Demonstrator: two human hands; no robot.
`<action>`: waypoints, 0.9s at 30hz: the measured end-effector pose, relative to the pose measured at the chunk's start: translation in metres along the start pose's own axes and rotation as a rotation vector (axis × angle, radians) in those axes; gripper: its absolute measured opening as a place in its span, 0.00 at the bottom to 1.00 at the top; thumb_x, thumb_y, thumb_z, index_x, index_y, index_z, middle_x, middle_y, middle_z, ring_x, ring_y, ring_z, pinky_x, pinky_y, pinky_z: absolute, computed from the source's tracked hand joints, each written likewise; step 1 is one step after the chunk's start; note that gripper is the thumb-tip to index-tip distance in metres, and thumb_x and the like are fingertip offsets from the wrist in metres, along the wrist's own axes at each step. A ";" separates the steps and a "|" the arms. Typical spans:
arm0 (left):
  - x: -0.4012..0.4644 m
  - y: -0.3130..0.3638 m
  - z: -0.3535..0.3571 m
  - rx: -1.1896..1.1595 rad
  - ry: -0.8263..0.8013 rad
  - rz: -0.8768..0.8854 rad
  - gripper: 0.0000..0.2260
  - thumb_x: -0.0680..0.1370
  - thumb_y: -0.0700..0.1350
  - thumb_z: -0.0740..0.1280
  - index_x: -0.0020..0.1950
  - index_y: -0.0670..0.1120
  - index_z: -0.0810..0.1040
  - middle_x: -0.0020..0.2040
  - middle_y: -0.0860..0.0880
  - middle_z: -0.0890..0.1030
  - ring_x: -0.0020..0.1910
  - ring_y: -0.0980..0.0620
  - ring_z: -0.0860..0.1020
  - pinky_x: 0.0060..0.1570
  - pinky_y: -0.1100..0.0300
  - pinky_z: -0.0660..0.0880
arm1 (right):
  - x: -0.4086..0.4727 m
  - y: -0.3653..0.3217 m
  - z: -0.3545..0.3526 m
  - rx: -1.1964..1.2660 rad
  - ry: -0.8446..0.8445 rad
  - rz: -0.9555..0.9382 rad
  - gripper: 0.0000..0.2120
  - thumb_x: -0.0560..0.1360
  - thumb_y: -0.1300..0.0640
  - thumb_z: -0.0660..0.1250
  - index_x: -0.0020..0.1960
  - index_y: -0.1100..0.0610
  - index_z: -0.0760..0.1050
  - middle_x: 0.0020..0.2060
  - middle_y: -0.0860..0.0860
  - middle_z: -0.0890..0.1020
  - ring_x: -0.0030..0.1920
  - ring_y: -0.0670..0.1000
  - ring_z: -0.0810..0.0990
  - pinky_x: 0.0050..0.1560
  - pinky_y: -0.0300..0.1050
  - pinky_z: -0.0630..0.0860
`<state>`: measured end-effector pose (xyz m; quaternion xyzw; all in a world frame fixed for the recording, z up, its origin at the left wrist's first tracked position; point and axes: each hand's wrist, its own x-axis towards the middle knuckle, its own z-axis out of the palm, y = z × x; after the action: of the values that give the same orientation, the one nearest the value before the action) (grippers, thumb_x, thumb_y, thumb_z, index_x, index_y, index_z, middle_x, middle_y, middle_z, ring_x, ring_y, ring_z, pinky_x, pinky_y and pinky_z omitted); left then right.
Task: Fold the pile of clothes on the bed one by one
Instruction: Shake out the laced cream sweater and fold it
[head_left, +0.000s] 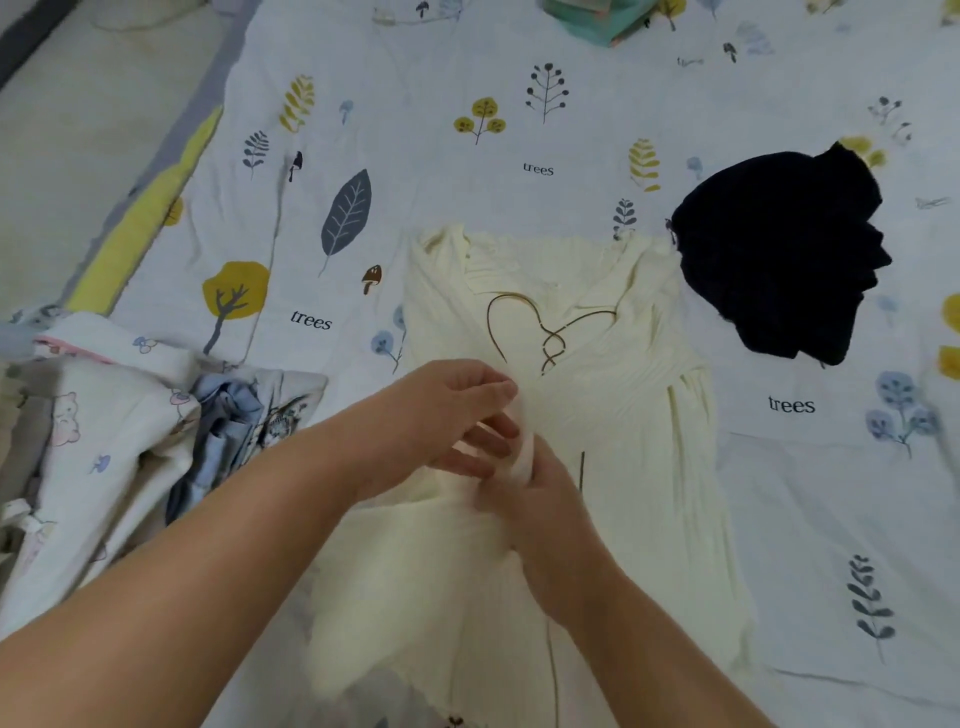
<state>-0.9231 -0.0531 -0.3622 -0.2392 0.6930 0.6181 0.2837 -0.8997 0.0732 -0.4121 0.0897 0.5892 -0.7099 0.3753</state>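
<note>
Printed with trees and leaves, the bed sheet (467, 171) carries everything in view. Nearest the camera, a cream knit garment (623, 415) lies spread lengthwise on the sheet, with a thin heart outline drawn on its chest. Both hands meet over its middle. The left hand (441, 415) has its fingers (488, 436) curled round a bunched fold of the cream fabric, and the right hand (545, 514) grips the same bunch from below, its fingers mostly hidden in the cloth.

To the left, just beside the left forearm, sits the unfolded pile (104, 431) of pale printed and blue clothes. Farther off on the right, a dark navy garment (784, 254) lies in a loose heap, almost touching the cream garment's shoulder. At the far edge, a stack of green and pink fabric (597, 18) is only partly visible.

The fold looks barely begun. The risk, as I judge it, is that pulling the bunch sideways drags the whole soft knit askew, wrinkling the body or sweeping it into the navy heap, since nothing pins the far end down.
</note>
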 end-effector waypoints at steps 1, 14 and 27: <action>0.003 -0.002 0.000 0.020 0.001 0.012 0.08 0.80 0.45 0.60 0.53 0.44 0.77 0.47 0.45 0.81 0.45 0.50 0.80 0.48 0.55 0.78 | 0.002 0.001 -0.013 0.061 0.062 0.078 0.19 0.63 0.70 0.60 0.52 0.61 0.75 0.44 0.54 0.82 0.44 0.53 0.81 0.40 0.49 0.76; 0.057 -0.106 0.004 0.978 0.323 -0.013 0.11 0.79 0.51 0.59 0.46 0.44 0.71 0.44 0.47 0.77 0.47 0.47 0.76 0.42 0.58 0.68 | 0.008 0.040 -0.055 -1.287 0.160 0.062 0.25 0.79 0.51 0.56 0.74 0.46 0.54 0.58 0.56 0.76 0.56 0.57 0.77 0.53 0.48 0.72; -0.002 -0.059 0.015 0.635 -0.678 -0.026 0.05 0.74 0.46 0.69 0.38 0.52 0.76 0.33 0.57 0.77 0.30 0.60 0.75 0.36 0.66 0.70 | -0.018 0.022 -0.083 -0.312 0.371 0.066 0.14 0.73 0.55 0.70 0.35 0.63 0.71 0.29 0.57 0.78 0.31 0.55 0.80 0.35 0.48 0.81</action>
<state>-0.8798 -0.0453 -0.4040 0.0667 0.7130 0.4150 0.5612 -0.8994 0.1554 -0.4424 0.1788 0.7472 -0.5691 0.2930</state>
